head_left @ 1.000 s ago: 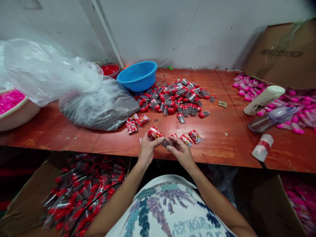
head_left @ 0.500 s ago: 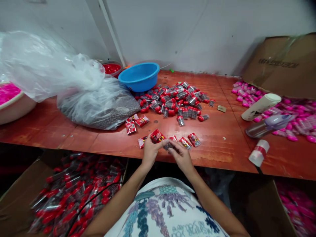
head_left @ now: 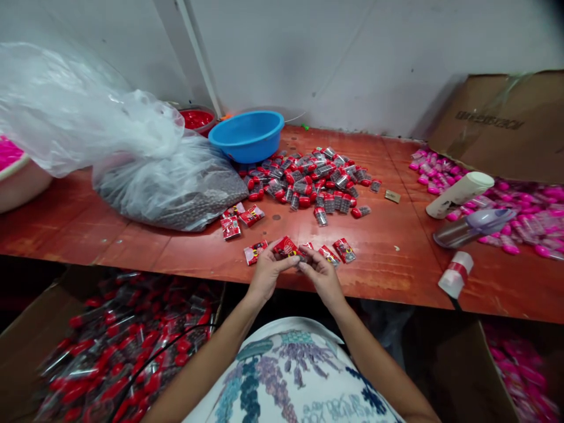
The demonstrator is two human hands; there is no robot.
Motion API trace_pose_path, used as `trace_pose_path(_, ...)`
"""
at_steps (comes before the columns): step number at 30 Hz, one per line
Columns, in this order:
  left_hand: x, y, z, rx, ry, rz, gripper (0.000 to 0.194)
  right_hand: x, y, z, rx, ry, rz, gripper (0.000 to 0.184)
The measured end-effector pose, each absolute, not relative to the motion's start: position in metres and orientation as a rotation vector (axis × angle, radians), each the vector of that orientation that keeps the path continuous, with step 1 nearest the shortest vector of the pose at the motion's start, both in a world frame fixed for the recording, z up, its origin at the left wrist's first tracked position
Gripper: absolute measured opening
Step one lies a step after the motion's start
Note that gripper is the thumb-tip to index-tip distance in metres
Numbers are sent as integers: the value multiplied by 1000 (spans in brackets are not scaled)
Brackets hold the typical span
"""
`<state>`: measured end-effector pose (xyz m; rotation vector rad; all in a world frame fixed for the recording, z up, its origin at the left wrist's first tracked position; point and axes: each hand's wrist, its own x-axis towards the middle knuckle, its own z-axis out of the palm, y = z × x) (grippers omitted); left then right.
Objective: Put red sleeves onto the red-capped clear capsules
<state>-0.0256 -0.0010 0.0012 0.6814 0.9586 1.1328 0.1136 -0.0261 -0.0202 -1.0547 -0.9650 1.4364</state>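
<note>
Together, left hand (head_left: pixel 264 276), right hand (head_left: pixel 325 277), holding red packet (head_left: pixel 286 247)

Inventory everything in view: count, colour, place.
Held packet: 1, red, front
Loose packets: about 7, red, front
Capped containers: many, red, centre and lower left
Basin: 1, blue, back
Bag: 1, translucent, left
Bowl: 1, red, behind bag
Tub: 1, whitish, far left
Small containers: many, pink, right
Cylinder: 1, white, right
Bottle: 1, purple lid, right
Banded roll: 1, white, right
Card: 1, tan, right centre
Cartons: 3, brown, right and lower corners
Table: 1, reddish, centre
Wall: 1, whitish, back
Hands: 2, bare, on packet
</note>
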Motion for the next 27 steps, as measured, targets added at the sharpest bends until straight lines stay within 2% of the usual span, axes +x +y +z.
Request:
trace_pose_path(8, -10, -7, -7, 693, 909, 1111, 36, 121, -27, -37, -1193, -1102, 1288, 33)
trace_pose_path(11, -26, 0, -15, 795, 966, 1041, 45, 147, -24, -42, -1266, -1075, 1232, 35)
trace_pose_path(12, -38, 5, -19, 851, 1066, 1084, 48, 162, -23, -44, -1306, -1031, 1172, 39)
trace_pose_path(15, -83, 23, -30, 1141, 1508, 1224, 38, 222, -22, -53, -1530, -917, 918, 52)
trace_pose_path(18, -121, 37, -39, 1434, 1689, 1020, 41, 281, -24, -62, -1894, -990, 611, 55)
trace_pose_path(21, -133, 40, -46, 1537, 1707, 858, 30, 302, -25, -63, -2176, -1173, 337, 57)
trace_pose_path(24, -127, 37, -50, 1463, 1800, 845, 23, 268, -22, -56, -2100, -1278, 163, 56)
trace_pose_path(27, -120, 34, -50, 1306, 1819, 826, 26, 199, -16, -49, -1694, -1542, 421, 35)
